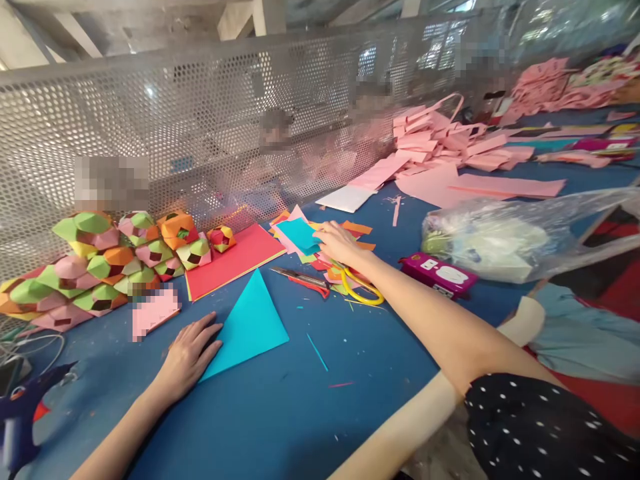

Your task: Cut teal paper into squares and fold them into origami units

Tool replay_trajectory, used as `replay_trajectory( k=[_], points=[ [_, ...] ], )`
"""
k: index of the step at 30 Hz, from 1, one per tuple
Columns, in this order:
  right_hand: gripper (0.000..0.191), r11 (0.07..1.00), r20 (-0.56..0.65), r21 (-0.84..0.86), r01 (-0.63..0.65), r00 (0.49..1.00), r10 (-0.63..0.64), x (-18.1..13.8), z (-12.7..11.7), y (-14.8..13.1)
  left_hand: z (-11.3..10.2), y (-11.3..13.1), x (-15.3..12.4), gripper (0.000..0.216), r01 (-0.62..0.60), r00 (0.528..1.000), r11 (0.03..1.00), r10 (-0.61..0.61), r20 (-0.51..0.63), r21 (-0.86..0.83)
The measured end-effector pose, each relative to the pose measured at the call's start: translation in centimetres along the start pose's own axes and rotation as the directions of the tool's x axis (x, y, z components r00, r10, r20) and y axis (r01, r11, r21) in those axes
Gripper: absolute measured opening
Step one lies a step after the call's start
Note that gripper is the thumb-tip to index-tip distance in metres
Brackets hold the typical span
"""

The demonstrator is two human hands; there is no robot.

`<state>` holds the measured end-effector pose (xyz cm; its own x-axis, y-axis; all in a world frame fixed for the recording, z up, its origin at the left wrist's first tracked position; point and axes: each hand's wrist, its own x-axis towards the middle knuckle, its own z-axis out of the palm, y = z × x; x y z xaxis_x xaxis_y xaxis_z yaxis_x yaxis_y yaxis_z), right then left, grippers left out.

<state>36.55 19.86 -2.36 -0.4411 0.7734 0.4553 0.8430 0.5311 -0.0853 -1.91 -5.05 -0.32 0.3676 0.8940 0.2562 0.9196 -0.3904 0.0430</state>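
Note:
A bright blue paper triangle (250, 333) lies flat on the blue table. My left hand (193, 350) rests palm down at its left edge, fingers stretched out and fingertips on the paper. Farther forward, my right hand (343, 241) pinches the right end of a smaller piece of blue paper (299, 235) above a pile of coloured paper scraps (357, 228). Below that hand are scissors with a yellow handle (364, 293), partly hidden by the scraps and my forearm. A red-handled cutting tool with a dark blade (305, 280) lies between the triangle and the pile.
Folded paper balls (105, 263) are stacked at left beside red paper sheets (230, 260). A glue gun (25, 413) sits at the left edge. Pink paper strips (435, 143), a magenta box (439, 273) and a clear plastic bag (480, 240) are at right. Perforated metal screen (200, 100) borders the back.

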Motion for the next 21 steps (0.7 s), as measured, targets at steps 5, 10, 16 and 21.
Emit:
replay_trajectory(
  k=[5,10,16,21],
  points=[
    [0.025,0.998,0.068,0.009,0.069,0.995,-0.069,-0.6,-1.0,-0.4,-0.1,0.3,-0.1,0.044,0.026,0.999,1.000,-0.026,0.019,-0.003],
    [0.028,0.996,0.070,0.037,0.081,0.994,-0.083,-0.1,-0.8,-0.4,-0.2,0.4,-0.1,0.046,0.037,0.999,0.999,-0.037,0.037,-0.007],
    [0.030,0.998,0.067,0.070,-0.004,0.998,0.000,0.1,-0.1,-0.1,0.1,0.3,0.1,0.047,0.036,0.999,0.999,-0.034,0.032,-0.039],
    [0.028,0.989,0.082,0.127,-0.070,0.995,0.060,-0.6,-1.2,-0.2,0.1,0.7,0.2,0.046,0.054,0.997,0.992,-0.047,0.062,-0.118]
  ],
)
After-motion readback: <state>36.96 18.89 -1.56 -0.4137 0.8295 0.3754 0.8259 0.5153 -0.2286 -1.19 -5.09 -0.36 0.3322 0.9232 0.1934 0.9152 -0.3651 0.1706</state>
